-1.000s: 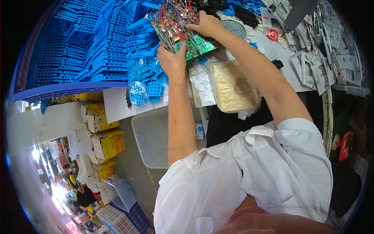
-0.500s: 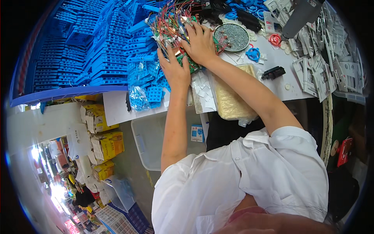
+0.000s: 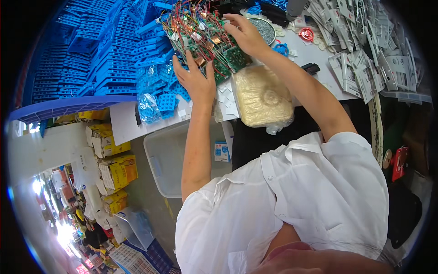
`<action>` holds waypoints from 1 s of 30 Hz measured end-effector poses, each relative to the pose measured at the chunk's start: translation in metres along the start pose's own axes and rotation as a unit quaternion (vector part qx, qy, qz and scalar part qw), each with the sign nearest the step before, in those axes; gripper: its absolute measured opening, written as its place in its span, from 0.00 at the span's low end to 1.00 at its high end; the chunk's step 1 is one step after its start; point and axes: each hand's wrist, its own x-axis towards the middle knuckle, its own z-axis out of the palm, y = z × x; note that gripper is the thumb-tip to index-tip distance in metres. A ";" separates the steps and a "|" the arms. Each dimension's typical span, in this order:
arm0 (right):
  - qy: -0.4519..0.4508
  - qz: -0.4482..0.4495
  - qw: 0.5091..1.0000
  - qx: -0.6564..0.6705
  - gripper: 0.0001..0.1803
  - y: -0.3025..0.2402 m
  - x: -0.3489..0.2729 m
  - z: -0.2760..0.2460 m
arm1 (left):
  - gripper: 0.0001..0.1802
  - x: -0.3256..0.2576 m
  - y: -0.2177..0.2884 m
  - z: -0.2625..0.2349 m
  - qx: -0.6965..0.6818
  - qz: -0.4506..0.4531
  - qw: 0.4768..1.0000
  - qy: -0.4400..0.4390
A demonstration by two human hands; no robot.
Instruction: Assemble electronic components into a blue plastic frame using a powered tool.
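Wired green circuit boards [image 3: 200, 34] heaped on bench between both hands. Left hand [image 3: 197, 82] flat on near edge, fingers spread; right hand [image 3: 245, 33] on far-right side, fingers curled into wires.

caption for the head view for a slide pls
Both hands, left and right, rest on a pile of wired green circuit boards beside stacked blue trays and a bagged tan bundle.

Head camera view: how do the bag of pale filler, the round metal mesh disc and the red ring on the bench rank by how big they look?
1. Bag of pale filler, by far the largest.
2. Round metal mesh disc, partly hidden by the right hand.
3. Red ring, smallest.
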 end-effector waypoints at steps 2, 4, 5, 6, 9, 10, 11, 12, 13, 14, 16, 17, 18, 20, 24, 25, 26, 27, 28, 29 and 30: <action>-0.057 0.033 0.995 0.071 0.24 -0.006 -0.010 -0.021 | 0.36 -0.008 0.007 -0.003 0.058 0.032 0.998 0.000; -0.104 0.009 0.994 0.030 0.18 -0.011 -0.026 -0.047 | 0.34 -0.013 0.021 -0.004 0.107 0.084 0.990 -0.027; -0.139 0.011 0.990 -0.006 0.17 -0.010 -0.035 -0.059 | 0.28 -0.014 0.025 -0.001 0.075 0.096 0.992 -0.045; -0.174 0.012 0.984 -0.036 0.16 -0.012 -0.042 -0.067 | 0.27 -0.013 0.024 -0.001 0.090 0.134 0.984 -0.071; -0.199 0.031 0.979 -0.007 0.13 -0.028 -0.065 -0.095 | 0.20 -0.004 0.007 0.013 0.115 0.207 0.961 -0.139; -0.213 0.036 0.976 -0.009 0.12 -0.031 -0.070 -0.107 | 0.20 0.002 0.003 0.016 0.124 0.220 0.957 -0.142; -0.213 0.036 0.976 -0.010 0.12 -0.030 -0.074 -0.118 | 0.20 0.009 -0.001 0.016 0.134 0.231 0.953 -0.144; -0.211 0.038 0.977 -0.011 0.12 -0.027 -0.079 -0.130 | 0.20 0.016 -0.004 0.017 0.143 0.244 0.948 -0.148; -0.211 0.041 0.977 -0.011 0.12 -0.024 -0.084 -0.137 | 0.21 0.019 -0.005 0.015 0.157 0.251 0.942 -0.157; -0.209 0.046 0.977 -0.011 0.11 -0.022 -0.085 -0.141 | 0.21 0.022 -0.008 0.014 0.158 0.257 0.940 -0.161; -0.210 0.056 0.976 -0.016 0.11 -0.020 -0.089 -0.150 | 0.22 0.021 -0.016 0.013 0.155 0.262 0.938 -0.168; -0.215 0.052 0.975 -0.019 0.11 -0.021 -0.091 -0.150 | 0.24 0.019 -0.020 0.012 0.148 0.271 0.936 -0.169; -0.221 0.045 0.974 -0.025 0.11 -0.023 -0.091 -0.151 | 0.24 0.016 -0.020 0.014 0.155 0.275 0.932 -0.177; -0.235 0.035 0.971 -0.033 0.11 -0.026 -0.087 -0.153 | 0.23 0.009 -0.021 0.017 0.172 0.283 0.924 -0.192; -0.241 0.040 0.970 -0.020 0.10 -0.033 -0.081 -0.166 | 0.23 0.009 -0.010 0.013 0.163 0.282 0.925 -0.197; -0.237 0.045 0.971 -0.010 0.10 -0.036 -0.080 -0.170 | 0.23 0.009 -0.007 0.011 0.152 0.278 0.929 -0.189; -0.229 0.053 0.972 0.002 0.10 -0.038 -0.080 -0.174 | 0.23 0.008 -0.005 0.008 0.141 0.274 0.934 -0.182; -0.219 0.059 0.974 0.013 0.10 -0.042 -0.079 -0.178 | 0.22 0.008 -0.002 0.005 0.131 0.271 0.938 -0.173; -0.211 0.065 0.975 0.025 0.10 -0.044 -0.078 -0.179 | 0.22 0.007 0.002 0.002 0.122 0.269 0.941 -0.166; -0.206 0.068 0.976 0.030 0.10 -0.046 -0.075 -0.176 | 0.22 0.006 0.006 -0.002 0.113 0.266 0.944 -0.159; -0.202 0.072 0.976 0.036 0.10 -0.047 -0.074 -0.172 | 0.22 0.001 0.009 -0.006 0.104 0.262 0.947 -0.154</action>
